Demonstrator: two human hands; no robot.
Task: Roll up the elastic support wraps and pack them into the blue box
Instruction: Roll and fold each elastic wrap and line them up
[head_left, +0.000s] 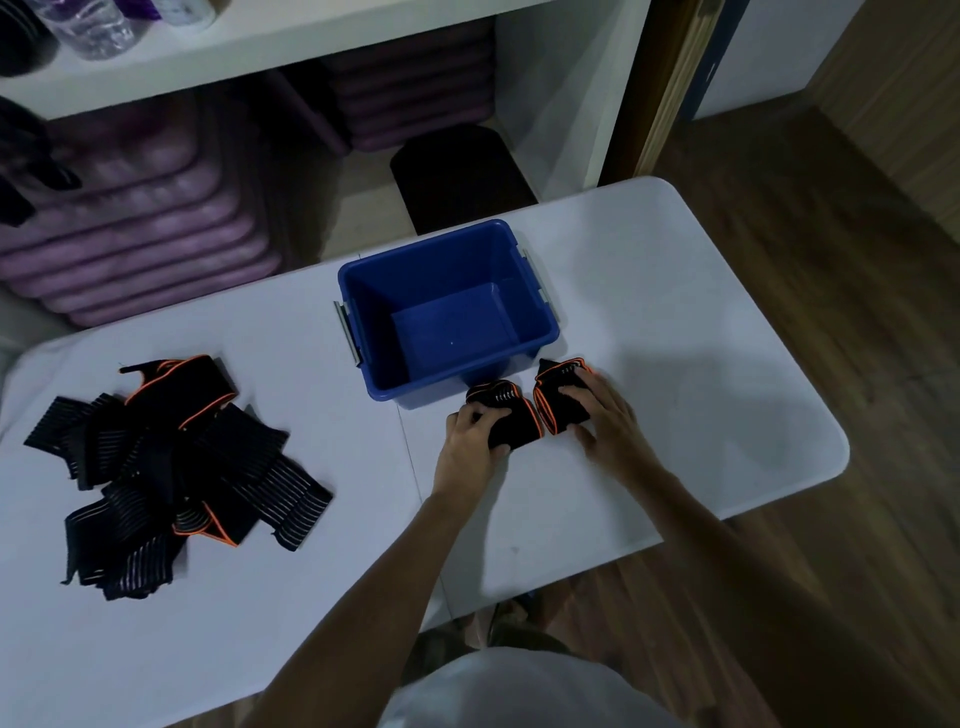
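While the heap of unrolled wraps (171, 467) is lying at the left of the white table (701, 322), soft ribbed black elastic with pale stripes and orange binding, I am working in front of the blue box (363, 332), a smooth hard plastic tub with grey side handles, which is showing only its bare floor. My left hand (470, 441) is gripping one rolled wrap (506, 418), fingers curled over its top and thumb tucked at the near side. My right hand (605, 415) is pressing down on a second roll (558, 397), fingers curving over it. I am judging that both bundles are springy, so I should be keeping them squeezed tight, ends trapped, and lifting them over the near rim snugly side by side.
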